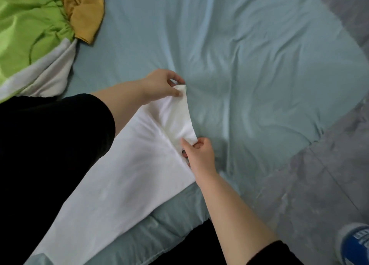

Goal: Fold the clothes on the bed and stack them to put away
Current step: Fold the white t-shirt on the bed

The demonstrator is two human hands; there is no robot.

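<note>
1. The plain white cotton garment (119, 175) lies flat on the bed's pale blue-green sheet (259, 65). It sits at the near edge and runs from the lower left toward the middle. Its short white sleeve (175, 121) is lifted off the sheet.
2. The left hand (161, 85) pinches the far corner of the sleeve's hem between thumb and fingertips. The right hand (200, 155) pinches the near corner, fingers curled on the cloth.
3. The step in hand looks like folding the sleeve in over the body. Hold the hem taut between both hands so the sleeve forms one flat panel. Carry it toward the garment's midline, then lay it down with the crease along the shoulder seam.
4. Let go only once the sleeve lies flat, then smooth it with an open palm. Cloth this thin probably wrinkles and slips easily.
5. Count: two hands, both grasping; one white garment being folded; one sleeve visible.
6. One loose heap sits at the far left corner of the bed. It shows bright green shiny cloth (26, 25), mustard-yellow cloth (83, 11) and a pale white fold (48, 71). How many separate garments these make cannot be told.
7. No folded stack is in view. One blue-and-white shoe (353, 242) stands on the grey floor (319, 185) at the right.
</note>
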